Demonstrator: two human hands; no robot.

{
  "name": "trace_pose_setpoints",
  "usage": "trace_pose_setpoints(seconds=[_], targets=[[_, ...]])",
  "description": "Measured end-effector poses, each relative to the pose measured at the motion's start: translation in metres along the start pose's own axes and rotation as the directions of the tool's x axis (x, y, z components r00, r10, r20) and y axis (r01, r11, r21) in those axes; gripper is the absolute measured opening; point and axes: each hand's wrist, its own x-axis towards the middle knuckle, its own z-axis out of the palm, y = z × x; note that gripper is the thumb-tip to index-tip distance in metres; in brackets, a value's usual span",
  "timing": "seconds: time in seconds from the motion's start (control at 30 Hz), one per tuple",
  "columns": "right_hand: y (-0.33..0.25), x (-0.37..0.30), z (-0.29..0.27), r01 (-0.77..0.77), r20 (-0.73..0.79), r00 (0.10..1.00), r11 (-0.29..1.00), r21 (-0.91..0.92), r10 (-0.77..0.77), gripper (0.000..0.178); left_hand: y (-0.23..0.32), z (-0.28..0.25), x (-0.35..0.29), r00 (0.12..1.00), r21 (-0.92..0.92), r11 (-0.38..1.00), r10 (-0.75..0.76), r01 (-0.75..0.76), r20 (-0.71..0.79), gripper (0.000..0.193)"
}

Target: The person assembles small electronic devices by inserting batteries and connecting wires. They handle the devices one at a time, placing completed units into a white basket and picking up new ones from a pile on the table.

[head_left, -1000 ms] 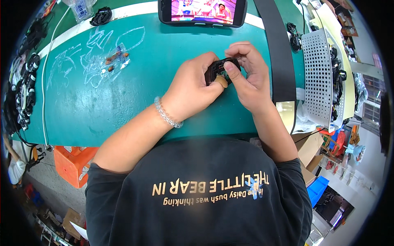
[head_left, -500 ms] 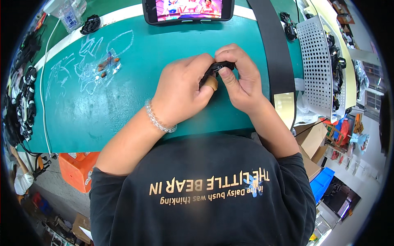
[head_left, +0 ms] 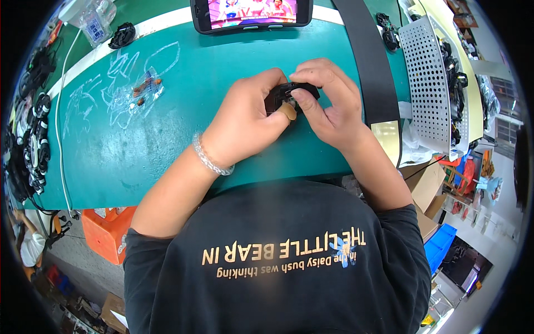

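Between my two hands, above the green work table (head_left: 167, 161), is a small black plastic part (head_left: 299, 91) with uneven edges; its exact kind is not clear. My left hand (head_left: 247, 114) grips its left side, the fingers curled behind it. A tan cover (head_left: 288, 110) wraps the left thumb tip, which presses against the part's near side. My right hand (head_left: 332, 106) pinches the right end between thumb and bent fingers. Much of the part is hidden by the fingers.
A phone (head_left: 253, 28) with a lit screen stands at the far edge. Left of my hands lies a clear plastic bag (head_left: 146, 92) with small brown pieces. A white perforated basket (head_left: 425, 83) with black parts stands at right, past a black strip (head_left: 378, 83). Black cables (head_left: 36, 139) bunch at far left.
The black part has turned in my fingers, showing more of its black surface. My right thumb has shifted slightly to the left and up on it.
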Motion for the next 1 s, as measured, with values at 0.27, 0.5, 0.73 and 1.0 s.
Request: trace_pose_setpoints(seconds=[0.27,0.5,0.73,1.0], targets=[[0.003,0.009,-0.006,0.017,0.198,0.980,0.995,-0.102,0.003,0.021,-0.014,-0.003,0.007,0.947,-0.420,0.857,-0.213,0.299,0.239,0.017],[0.001,0.009,-0.005,-0.010,0.231,0.972,0.992,-0.127,0.039,0.021,-0.019,-0.003,0.008,0.948,-0.395,0.871,-0.205,0.290,0.243,0.023],[0.001,0.010,-0.005,-0.003,0.263,0.964,0.994,-0.113,0.033,0.020,-0.016,-0.006,0.008,0.931,-0.437,0.838,-0.205,0.326,0.302,0.018],[-0.005,0.010,-0.009,-0.108,0.282,0.948,0.982,-0.157,0.150,0.013,-0.017,-0.001,0.007,0.955,-0.451,0.846,-0.214,0.286,0.205,0.012]])
